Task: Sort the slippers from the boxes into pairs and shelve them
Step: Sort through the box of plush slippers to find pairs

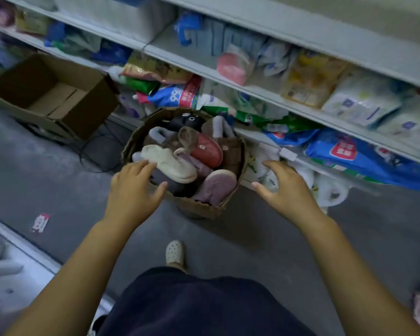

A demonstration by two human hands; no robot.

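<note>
A worn cardboard box (204,209) stands on the grey floor in front of the bottom shelf, filled with several mixed slippers. On top lie a cream slipper (170,163), a red slipper (207,150), a pale purple slipper (217,186) sole up, a black slipper (184,122) and grey and brown ones. My left hand (134,187) hovers over the box's near left rim, fingers spread, fingertips at the cream slipper. To the right of the box my right hand (286,187) is spread open and holds nothing.
An empty open cardboard box (58,93) sits on the floor at the left. Grey shelves (277,93) behind hold packaged goods; white and blue bags (330,190) spill onto the floor at the right. My foot in a white clog (175,253) stands below. A paper scrap (40,223) lies on the floor.
</note>
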